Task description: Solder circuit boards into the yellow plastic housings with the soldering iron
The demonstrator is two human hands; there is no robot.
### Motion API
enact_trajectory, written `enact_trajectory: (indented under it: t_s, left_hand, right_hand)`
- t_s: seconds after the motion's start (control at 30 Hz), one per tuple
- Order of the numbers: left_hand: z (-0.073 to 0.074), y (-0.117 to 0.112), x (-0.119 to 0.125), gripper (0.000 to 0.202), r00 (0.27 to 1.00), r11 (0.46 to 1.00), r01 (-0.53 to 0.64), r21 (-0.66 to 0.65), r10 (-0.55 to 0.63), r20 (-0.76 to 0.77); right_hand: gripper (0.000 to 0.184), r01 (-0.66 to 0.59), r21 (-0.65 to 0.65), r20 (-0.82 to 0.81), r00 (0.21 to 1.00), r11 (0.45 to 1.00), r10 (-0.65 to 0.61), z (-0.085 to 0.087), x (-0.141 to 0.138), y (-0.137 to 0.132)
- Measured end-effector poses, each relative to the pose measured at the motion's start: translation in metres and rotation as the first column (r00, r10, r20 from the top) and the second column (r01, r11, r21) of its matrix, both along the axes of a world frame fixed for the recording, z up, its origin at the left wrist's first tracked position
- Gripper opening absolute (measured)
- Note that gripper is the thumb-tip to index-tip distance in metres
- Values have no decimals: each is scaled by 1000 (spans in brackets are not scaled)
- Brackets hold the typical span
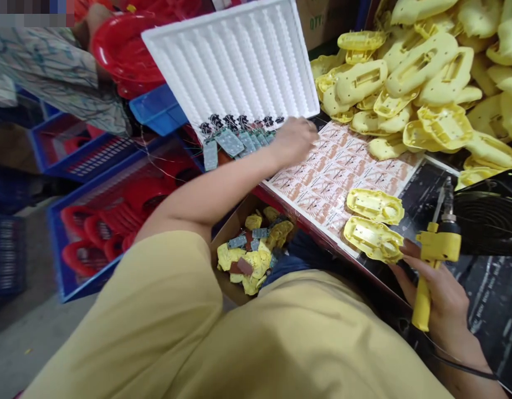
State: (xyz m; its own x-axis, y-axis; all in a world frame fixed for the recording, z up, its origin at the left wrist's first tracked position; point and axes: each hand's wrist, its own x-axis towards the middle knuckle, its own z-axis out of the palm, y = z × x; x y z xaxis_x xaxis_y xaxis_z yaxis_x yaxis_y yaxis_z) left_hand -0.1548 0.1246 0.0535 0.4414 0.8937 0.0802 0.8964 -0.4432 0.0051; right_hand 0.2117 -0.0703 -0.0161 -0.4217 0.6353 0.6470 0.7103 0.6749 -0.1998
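Observation:
My left hand [295,141] is beside the lower right corner of a white ridged foam tray [235,61]. Its fingers are curled, and whatever they hold is hidden. Along the tray's lower edge lie several grey-green circuit boards [230,142] with small black wired parts. My right hand [445,293] is closed around a yellow soldering gun [439,244], its metal tip pointing up and away. Fingertips of that hand reach the nearer yellow plastic shell half [372,239]. A second shell half [374,206] lies just behind it, inner side up.
A big heap of yellow shells [422,66] fills the back right. Below the table edge, a carton [223,285] holds yellow pieces and boards. Blue crates [59,277] with red parts stand left, near another person's patterned clothing [60,72]. A black coil-like object [489,221] sits right.

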Motion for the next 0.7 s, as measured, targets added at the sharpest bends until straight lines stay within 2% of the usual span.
enact_trajectory:
  t_s: [0.03, 0.1, 0.2, 0.27, 0.33, 0.43, 0.53, 0.6, 0.67, 0.7]
  left_hand:
    - [4, 15, -17, 38, 989, 992, -121, -44, 116, -92]
    - [8, 39, -42, 42, 950, 954, -251, -165, 210, -232]
    - [10, 56, -60, 42, 948, 925, -259, -278, 188, -258]
    - [17, 58, -63, 35, 961, 925, -267, -271, 236, -141]
    - [28, 56, -64, 30, 938, 917, -333, -220, 347, 27]
    - [49, 55, -63, 37, 842, 877, -475, -69, 476, 253]
    - [62, 50, -52, 31, 751, 837, -546, 39, 469, 465]
    - [62, 37, -32, 25, 676, 892, -452, -12, 351, 648]
    - [54, 15, -4, 40, 560, 970, -177, -167, 239, 793]
    - [47, 2, 13, 47, 514, 963, 3, -270, 230, 826]
  right_hand:
    - [47, 7, 2, -2, 1000, 1000, -7, 0, 0, 0]
    - [46, 24, 5, 9, 1000, 1000, -24, -1, -2, 1]
    - [45, 27, 38, 24, 999, 999, -28, 0, -6, 3]
    - [45, 26, 72, 24, 999, 997, -28, 2, -7, 4]
    - [47, 36, 90, 25, 999, 995, -39, 4, -9, 5]
    - [43, 51, 92, 25, 998, 994, -53, 5, -10, 7]
    - [39, 55, 93, 21, 998, 994, -57, 6, -9, 6]
    - [40, 62, 85, 11, 998, 994, -63, 7, -9, 5]
    - [42, 55, 39, -18, 998, 998, -54, 12, -11, 4]
    - [44, 48, 4, -41, 998, 999, -48, 15, -13, 4]
